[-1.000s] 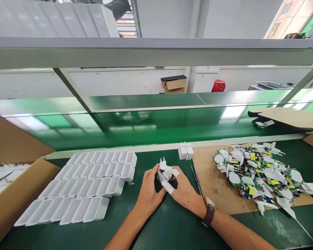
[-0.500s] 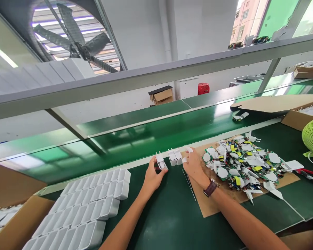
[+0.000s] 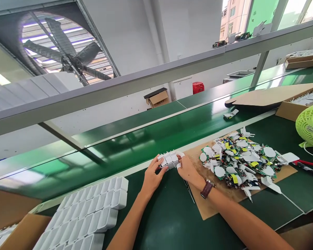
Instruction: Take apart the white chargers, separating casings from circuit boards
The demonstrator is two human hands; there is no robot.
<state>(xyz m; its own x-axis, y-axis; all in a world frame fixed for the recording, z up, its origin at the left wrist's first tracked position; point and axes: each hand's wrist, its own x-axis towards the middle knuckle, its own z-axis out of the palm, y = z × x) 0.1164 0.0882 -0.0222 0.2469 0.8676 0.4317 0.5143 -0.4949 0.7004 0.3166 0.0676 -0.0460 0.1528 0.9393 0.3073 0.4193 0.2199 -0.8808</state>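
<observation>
Both my hands press a short row of white charger plugs (image 3: pixel 169 160) together near the far edge of the green table. My left hand (image 3: pixel 151 174) holds the row's left end, fingers curled around it. My right hand (image 3: pixel 188 169), with white finger cots and a brown wristwatch, closes on the row's right end. A pile of circuit boards with white plug parts (image 3: pixel 240 164) lies on a brown cardboard sheet (image 3: pixel 210 208) just right of my right hand.
Rows of empty white charger shells (image 3: pixel 88 217) lie at the lower left beside a cardboard box (image 3: pixel 23 234). A green conveyor belt (image 3: pixel 146 133) runs behind the table. A lime-green fan (image 3: pixel 311 125) and more cardboard boxes (image 3: pixel 289 107) stand at the right.
My left hand carried the assembled plug forward and set it against the two plugs by the table edge. My right hand came in on their right side. The camera tilted up and left.
</observation>
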